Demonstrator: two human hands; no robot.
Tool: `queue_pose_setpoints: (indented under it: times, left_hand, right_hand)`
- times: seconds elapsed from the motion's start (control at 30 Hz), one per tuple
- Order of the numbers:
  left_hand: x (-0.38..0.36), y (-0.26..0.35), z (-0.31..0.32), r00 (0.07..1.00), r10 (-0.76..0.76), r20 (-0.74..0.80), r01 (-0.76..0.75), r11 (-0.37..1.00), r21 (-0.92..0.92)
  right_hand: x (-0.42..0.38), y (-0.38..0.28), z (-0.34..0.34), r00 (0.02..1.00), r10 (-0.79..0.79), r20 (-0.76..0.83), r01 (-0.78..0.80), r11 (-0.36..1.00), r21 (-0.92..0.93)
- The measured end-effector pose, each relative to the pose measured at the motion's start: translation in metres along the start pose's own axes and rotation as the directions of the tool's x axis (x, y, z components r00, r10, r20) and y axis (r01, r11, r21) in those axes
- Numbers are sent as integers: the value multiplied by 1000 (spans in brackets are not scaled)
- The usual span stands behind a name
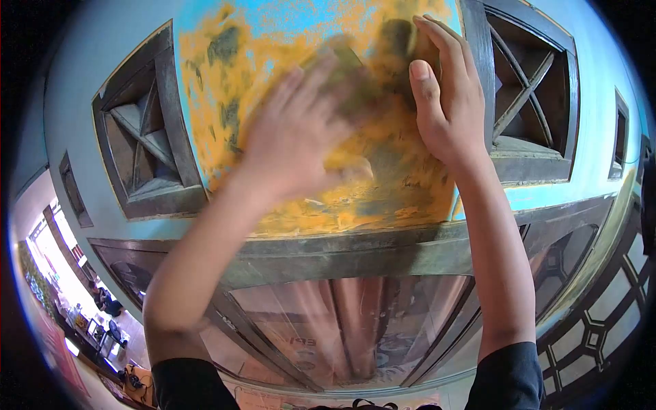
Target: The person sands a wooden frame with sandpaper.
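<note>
In front of me is a wall panel (212, 116) with patchy orange and dark smears over light blue paint. My left hand (294, 130) lies across its middle, smeared by motion, with the thumb apart from the fingers. Right beyond those fingertips is a blurred dark olive patch (355, 78); I cannot tell whether it is a pad in the hand or a shadow. At the panel's right side, my right hand (451, 96) is raised with straight fingers and the thumb apart. A dark rounded shape (396, 41) shows beside its fingertips.
Dark wooden vent frames with crossed bars stand left (147, 130) and right (529, 89) of the panel. Below runs a wooden beam (342, 256) above glass (280, 307) with a pinkish curtain (362, 321) behind. A person (107, 301) is far off at lower left, by cluttered items.
</note>
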State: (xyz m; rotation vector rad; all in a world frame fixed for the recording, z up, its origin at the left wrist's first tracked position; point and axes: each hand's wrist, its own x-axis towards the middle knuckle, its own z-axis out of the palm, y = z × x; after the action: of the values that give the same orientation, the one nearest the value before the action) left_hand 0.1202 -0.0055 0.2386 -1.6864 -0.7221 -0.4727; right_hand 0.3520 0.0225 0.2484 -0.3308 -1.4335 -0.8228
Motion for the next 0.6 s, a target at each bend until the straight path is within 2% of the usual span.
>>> queue_pose_setpoints:
  times: [0.03, 0.1, 0.17, 0.23, 0.3, 0.33, 0.4, 0.43, 0.5, 0.57, 0.6]
  left_hand:
    - [12, -24, 8, 969, -70, -236, 57, 996, -62]
    - [38, -58, -7, 942, -309, -135, 315, 949, 29]
    - [45, -64, -9, 909, -374, -183, 390, 919, 58]
    - [46, -48, 7, 896, -267, -355, 292, 956, 19]
    - [12, 13, 10, 992, -34, -123, 21, 995, -99]
    - [2, 32, 6, 994, 105, -21, -107, 978, -176]
    - [5, 14, 2, 998, 52, -32, -55, 992, -110]
    - [6, 0, -1, 999, 22, -37, -25, 996, -82]
    - [27, -52, -1, 965, -66, -255, 77, 996, 36]
    - [52, -116, 9, 885, -152, -439, 182, 983, 27]
    - [58, -109, -2, 890, -291, -350, 311, 950, 2]
  right_hand:
    - [0, -1, -1, 1000, 12, 13, -12, 1000, -1]
    - [0, -3, -4, 999, 39, 35, -39, 999, -2]
    - [0, 2, -1, 1000, 4, -5, -4, 1000, 2]
    - [-2, 7, -2, 999, -14, -37, 16, 999, 47]
    - [-3, 11, -4, 998, -22, -60, 31, 989, 141]
    - [-3, 12, -3, 998, -10, -61, 19, 989, 148]
    - [-2, 11, 0, 997, 13, -70, -2, 987, 159]
    - [-2, 5, -5, 999, 32, -21, -30, 994, 105]
    - [-1, 7, -2, 1000, 1, -22, 1, 996, 90]
    - [-1, 9, 1, 996, -43, -78, 47, 998, 52]
    - [-1, 9, 0, 997, -36, -71, 40, 997, 64]
